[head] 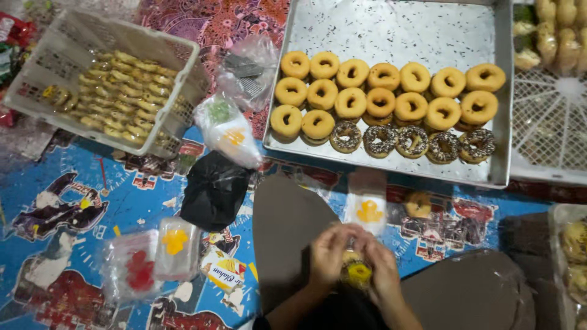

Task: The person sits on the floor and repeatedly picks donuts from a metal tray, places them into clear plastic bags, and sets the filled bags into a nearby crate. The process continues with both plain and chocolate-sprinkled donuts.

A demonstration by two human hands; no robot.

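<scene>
At twelve o'clock lay our metal tray (391,24) with rows of doughnuts (381,102) unwrapped; at ten, a basket (183,67) of wrapped ones. At six our left hand (328,253) and right hand (384,269) pinched closed around a bagged doughnut (356,272).

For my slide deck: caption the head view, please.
Both hands, left and right, wrap a doughnut below a tray of doughnuts.
</scene>
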